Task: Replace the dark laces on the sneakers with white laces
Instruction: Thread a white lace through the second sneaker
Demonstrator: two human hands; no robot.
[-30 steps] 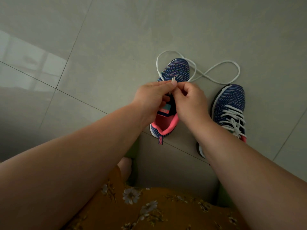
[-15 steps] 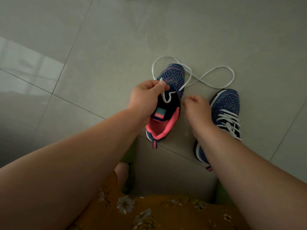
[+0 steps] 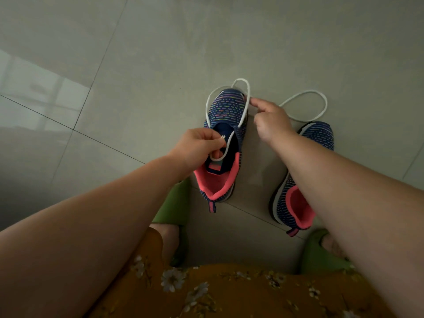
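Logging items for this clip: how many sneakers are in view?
2. One sneaker lies on the floor between the hands, with a white lace looped around it. The other sneaker lies to its right, partly hidden by the right forearm.

Both arms bare up to the frame edge, no sleeves, no watch or rings afaik. Left hand and right hand bare too, no gloves. Wearing a mustard-yellow dress w/ small white flower print, plus green slip-on sandals, chunky rounded shape, feet partly showing.
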